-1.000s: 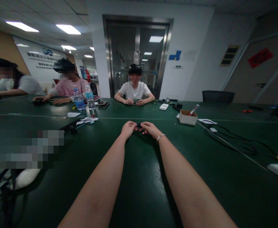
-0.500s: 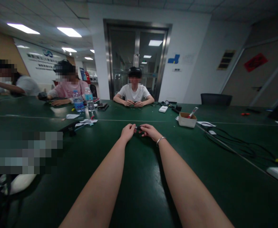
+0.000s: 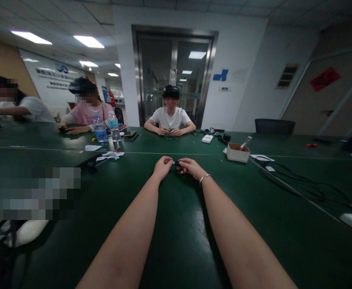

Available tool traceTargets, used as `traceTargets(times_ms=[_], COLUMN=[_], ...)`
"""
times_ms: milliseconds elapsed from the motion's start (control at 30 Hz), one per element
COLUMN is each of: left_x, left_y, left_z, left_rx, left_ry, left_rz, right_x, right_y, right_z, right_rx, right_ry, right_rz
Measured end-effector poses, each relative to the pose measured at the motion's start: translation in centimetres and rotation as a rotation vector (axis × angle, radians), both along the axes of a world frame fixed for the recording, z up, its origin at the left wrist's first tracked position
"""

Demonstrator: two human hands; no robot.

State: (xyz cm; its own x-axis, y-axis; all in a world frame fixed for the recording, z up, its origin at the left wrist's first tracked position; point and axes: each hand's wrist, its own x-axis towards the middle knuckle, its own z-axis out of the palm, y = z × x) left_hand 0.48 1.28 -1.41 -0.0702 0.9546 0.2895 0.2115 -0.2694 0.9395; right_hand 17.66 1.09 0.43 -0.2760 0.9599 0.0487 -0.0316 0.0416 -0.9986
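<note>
Both my arms reach forward over the dark green table (image 3: pixel 176 224). My right hand (image 3: pixel 190 167) pinches a small black object (image 3: pixel 177 163) between thumb and fingers; its kind is too small to tell. A light, metal-looking tip shows at the object's left end, against my left hand (image 3: pixel 163 166). The fingers of that hand are closed at this tip, and whatever else lies inside them is hidden. A silver bracelet (image 3: pixel 205 179) circles my right wrist.
Two water bottles (image 3: pixel 114 126) and crumpled paper (image 3: pixel 111 155) are at the left. A small box (image 3: pixel 238 153) holding a pen-like item stands at the right, near black cables (image 3: pixel 302 182). A person (image 3: pixel 170 116) sits opposite; two others sit further left.
My hands stay almost in place, with slightly more of the black object and its light tip showing between them. The camera view has shifted slightly.
</note>
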Motion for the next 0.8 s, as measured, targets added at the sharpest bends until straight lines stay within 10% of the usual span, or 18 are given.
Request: traceTargets(times_ms=[800], left_x=[0.13], left_y=[-0.65], left_z=[0.63], left_rx=[-0.008], left_ry=[-0.064], left_rz=[-0.059], right_x=[0.1], right_y=[-0.12], right_z=[0.04], right_rx=[-0.005], right_ry=[0.022], right_rz=[0.001])
